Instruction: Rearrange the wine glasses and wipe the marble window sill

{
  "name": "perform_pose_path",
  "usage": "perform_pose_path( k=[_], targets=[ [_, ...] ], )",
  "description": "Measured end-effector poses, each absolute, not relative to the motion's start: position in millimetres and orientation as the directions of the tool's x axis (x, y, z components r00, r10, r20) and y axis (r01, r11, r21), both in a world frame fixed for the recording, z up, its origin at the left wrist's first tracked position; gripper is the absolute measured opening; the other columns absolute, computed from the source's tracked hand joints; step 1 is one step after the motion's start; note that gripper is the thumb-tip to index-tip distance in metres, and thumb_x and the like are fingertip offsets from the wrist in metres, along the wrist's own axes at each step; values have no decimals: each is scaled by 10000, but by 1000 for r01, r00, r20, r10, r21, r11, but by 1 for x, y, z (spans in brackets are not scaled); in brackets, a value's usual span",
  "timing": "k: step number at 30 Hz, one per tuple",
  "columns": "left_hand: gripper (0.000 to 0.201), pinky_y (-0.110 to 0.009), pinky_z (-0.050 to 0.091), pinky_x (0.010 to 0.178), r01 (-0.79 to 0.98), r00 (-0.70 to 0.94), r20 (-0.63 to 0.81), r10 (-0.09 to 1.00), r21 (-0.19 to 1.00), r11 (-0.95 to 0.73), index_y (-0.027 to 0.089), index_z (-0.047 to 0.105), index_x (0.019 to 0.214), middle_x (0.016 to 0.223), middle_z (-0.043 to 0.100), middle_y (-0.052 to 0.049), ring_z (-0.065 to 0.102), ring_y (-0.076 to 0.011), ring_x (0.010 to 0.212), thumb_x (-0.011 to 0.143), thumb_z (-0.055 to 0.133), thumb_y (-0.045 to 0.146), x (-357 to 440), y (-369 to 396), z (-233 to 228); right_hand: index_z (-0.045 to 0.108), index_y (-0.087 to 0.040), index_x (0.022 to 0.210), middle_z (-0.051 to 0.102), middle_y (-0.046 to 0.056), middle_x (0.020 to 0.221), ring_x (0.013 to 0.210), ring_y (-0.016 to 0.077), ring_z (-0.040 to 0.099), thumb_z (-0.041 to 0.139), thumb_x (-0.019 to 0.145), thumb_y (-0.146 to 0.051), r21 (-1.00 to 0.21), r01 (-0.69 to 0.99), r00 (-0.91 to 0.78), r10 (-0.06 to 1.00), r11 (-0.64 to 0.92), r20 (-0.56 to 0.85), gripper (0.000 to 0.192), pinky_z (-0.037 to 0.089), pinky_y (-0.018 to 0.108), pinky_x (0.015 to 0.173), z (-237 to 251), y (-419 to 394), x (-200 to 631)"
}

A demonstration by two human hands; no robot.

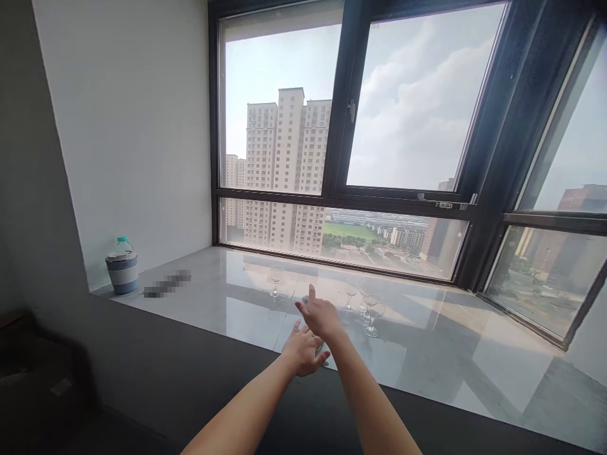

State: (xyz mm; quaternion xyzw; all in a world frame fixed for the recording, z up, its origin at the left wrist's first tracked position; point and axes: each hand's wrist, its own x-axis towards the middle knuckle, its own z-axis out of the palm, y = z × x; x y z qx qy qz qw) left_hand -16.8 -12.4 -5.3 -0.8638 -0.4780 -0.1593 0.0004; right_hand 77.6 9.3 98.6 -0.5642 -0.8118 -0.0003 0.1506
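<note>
Head view, the only one we have: we look forward and down over a pale marble window sill (427,354) that runs beneath a dark-framed window (341,189), with high-rise blocks and an overcast sky beyond the panes. Both of our forearms reach out over the dark front edge of the sill. Our right hand (321,316) sits slightly ahead and above; its fingers are loosely extended and one is raised, so we log it as fairly open, and a small pale edge at its far side may be something it touches, though we cannot tell what. Our left hand (303,351) lies just beneath and behind it, fingers curled part-way; a small clear object (319,345) shows at its fingertips, probably glass, but we cannot tell whether the hand grips it or merely rests against it. Several stemmed glasses stand upright on the sill: one glass (275,280) stands alone to the left of the hands, well apart from the others, and a cluster of glasses (367,309) stands just beside the right hand, near to each other and well back from the dark edge, which we judge keeps them stable on the flat stone. At the far left corner, against the white wall, a striped container (122,268) with a bottle top showing above it stands apart from everything else, and a blurred patch (167,284) lies next to it, unreadable.
</note>
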Motion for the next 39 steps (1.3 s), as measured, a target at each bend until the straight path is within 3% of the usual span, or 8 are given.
perform_pose_path(
  k=[10, 20, 26, 31, 39],
  targets=[
    [620, -601, 122, 1155, 832, 479, 274, 834, 163, -531, 306, 394, 1468, 1512, 412, -66, 288, -326, 1414, 930, 304, 601, -17, -13, -7, 50, -35, 1539, 715, 138, 920, 830, 245, 670, 284, 1016, -372, -113, 903, -363, 877, 414, 313, 665, 425, 323, 735, 84, 16, 81],
    [641, -584, 135, 1156, 848, 466, 263, 845, 138, -511, 267, 418, 1450, 1471, 458, -90, 331, -329, 1381, 916, 308, 603, -17, -9, -9, 280, -104, 1492, 715, 103, 887, 764, 214, 669, 343, 995, -297, -448, 743, -194, 801, 497, 566, 537, 405, 260, 671, 68, 22, 83],
    [664, -557, 176, 1149, 871, 425, 290, 858, 129, -475, 189, 481, 1396, 1406, 513, -144, 364, -337, 1356, 912, 297, 605, -17, -6, -15, 330, -108, 1459, 704, 90, 862, 738, 208, 652, 369, 963, -382, -692, 489, -47, 808, 532, 588, 568, 442, 269, 665, 63, 24, 87],
    [678, -540, 167, 1157, 873, 414, 294, 861, 140, -468, 164, 462, 1410, 1421, 491, -162, 323, -330, 1388, 909, 307, 595, -17, -4, -16, 357, -109, 1437, 695, 108, 951, 803, 197, 649, 389, 945, -446, -754, 330, 38, 790, 568, 612, 597, 473, 281, 713, 64, 21, 93],
    [699, -516, 151, 1174, 863, 407, 291, 866, 188, -469, 177, 370, 1475, 1468, 437, -153, 308, -321, 1398, 882, 381, 546, -17, -6, -14, 364, -172, 1423, 667, 70, 937, 751, 162, 608, 397, 947, -445, -767, 225, 125, 763, 601, 635, 550, 476, 290, 718, 70, 10, 78]
  ],
)
